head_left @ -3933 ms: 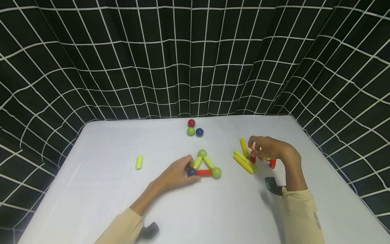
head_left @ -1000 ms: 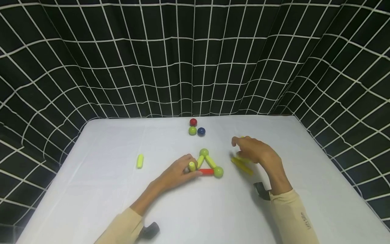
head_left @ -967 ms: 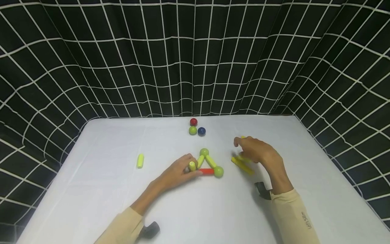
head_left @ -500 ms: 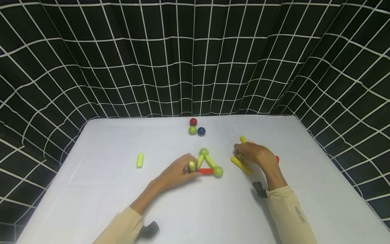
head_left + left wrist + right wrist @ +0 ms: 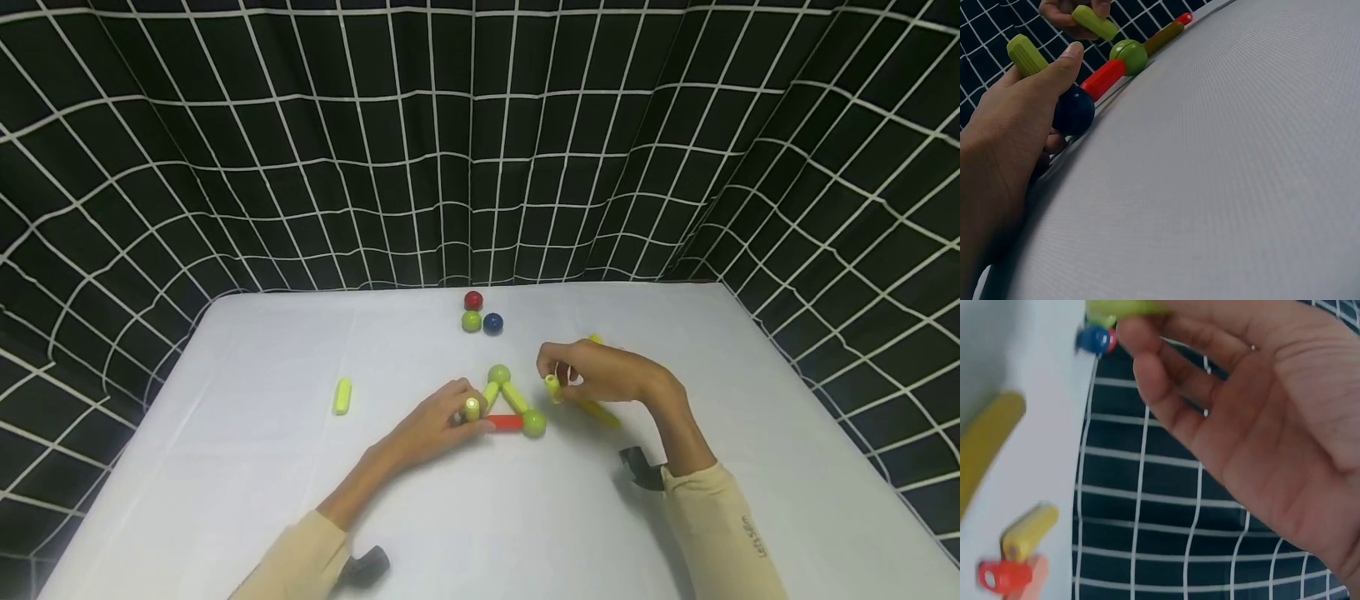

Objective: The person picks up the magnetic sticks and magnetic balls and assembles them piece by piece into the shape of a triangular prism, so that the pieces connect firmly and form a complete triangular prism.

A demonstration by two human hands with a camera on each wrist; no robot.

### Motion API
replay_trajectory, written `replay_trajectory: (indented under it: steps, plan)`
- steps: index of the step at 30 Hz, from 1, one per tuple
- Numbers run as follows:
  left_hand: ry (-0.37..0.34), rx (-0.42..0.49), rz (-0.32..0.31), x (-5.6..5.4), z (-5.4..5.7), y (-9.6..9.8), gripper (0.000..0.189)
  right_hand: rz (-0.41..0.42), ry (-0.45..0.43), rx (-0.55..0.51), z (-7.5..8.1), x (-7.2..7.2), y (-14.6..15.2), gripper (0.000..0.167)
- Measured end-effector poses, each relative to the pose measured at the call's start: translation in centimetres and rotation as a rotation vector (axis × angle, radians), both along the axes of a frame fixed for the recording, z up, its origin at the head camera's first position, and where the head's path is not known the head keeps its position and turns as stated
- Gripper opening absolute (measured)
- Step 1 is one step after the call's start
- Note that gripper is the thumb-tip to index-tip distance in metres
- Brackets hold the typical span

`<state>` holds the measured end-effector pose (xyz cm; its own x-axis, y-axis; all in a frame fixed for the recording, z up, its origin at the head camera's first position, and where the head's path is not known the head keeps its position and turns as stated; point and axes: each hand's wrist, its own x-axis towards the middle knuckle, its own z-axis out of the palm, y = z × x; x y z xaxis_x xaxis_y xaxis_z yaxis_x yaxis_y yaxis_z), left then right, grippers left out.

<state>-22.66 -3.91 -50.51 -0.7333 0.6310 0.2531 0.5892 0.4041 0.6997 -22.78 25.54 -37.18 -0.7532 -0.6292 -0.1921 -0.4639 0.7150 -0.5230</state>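
Note:
On the table lies a flat triangle of light green rods (image 5: 513, 398) and a red rod (image 5: 504, 422), joined by green balls (image 5: 534, 422) and a blue ball (image 5: 1074, 111). My left hand (image 5: 431, 425) holds the blue ball at the near left corner; in the head view the hand and a rod cover it. From that corner a light green rod (image 5: 1026, 55) stands up. Just right of the triangle, my right hand (image 5: 600, 371) pinches another light green rod (image 5: 552, 387) between thumb and fingers, raised above the table and apart from the triangle.
Behind the triangle sit a red ball (image 5: 473, 301), a green ball (image 5: 471, 322) and a dark blue ball (image 5: 492, 324). A light green rod (image 5: 342, 396) lies to the left. Yellow rods (image 5: 602, 415) lie under my right hand; a red rod (image 5: 1004, 577) shows in the right wrist view.
An upright light green rod now stands at the corner under my left hand. My right hand has picked a light green rod from the pile and moved left with it.

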Motion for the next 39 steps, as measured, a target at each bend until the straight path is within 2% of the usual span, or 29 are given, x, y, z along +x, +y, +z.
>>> replay_trajectory:
  steps: [2, 6, 19, 23, 27, 31, 34, 36, 39]
  plan:
    - [0.001, -0.007, 0.003, 0.0, -0.1, 0.0, 0.016, 0.055, -0.011, -0.023, -0.1, 0.1, -0.8, 0.023]
    - [-0.009, -0.008, 0.005, 0.0, -0.3, -0.2, 0.017, 0.105, -0.068, -0.017, -0.6, 0.2, -2.0, 0.025]
    - [-0.004, 0.019, -0.005, 0.1, -0.1, -0.3, 0.014, 0.137, -0.153, 0.019, -2.0, -0.4, -2.1, 0.024]
    - [-0.020, 0.018, -0.007, 0.1, -0.1, -0.3, 0.015, 0.139, -0.168, 0.054, -2.4, -0.6, -2.2, 0.024]
    - [-0.006, 0.026, -0.004, 0.0, -0.1, -0.4, 0.015, 0.127, -0.184, 0.091, -2.3, -0.8, -2.4, 0.026]
    - [0.040, 0.018, -0.009, -0.1, -0.3, -0.4, 0.019, 0.101, -0.169, 0.134, -1.8, -1.0, -1.9, 0.031]
    - [0.057, 0.009, -0.034, -0.1, -0.4, -0.4, 0.022, 0.057, -0.120, 0.155, -1.3, -1.6, -1.5, 0.031]
    - [0.061, 0.002, -0.051, 0.0, -0.4, -0.4, 0.023, 0.010, -0.081, 0.149, -1.0, -2.4, -1.6, 0.032]
    - [0.069, 0.019, -0.074, -0.1, -0.4, -0.6, 0.023, -0.014, -0.007, 0.121, -0.9, -4.3, -2.7, 0.037]
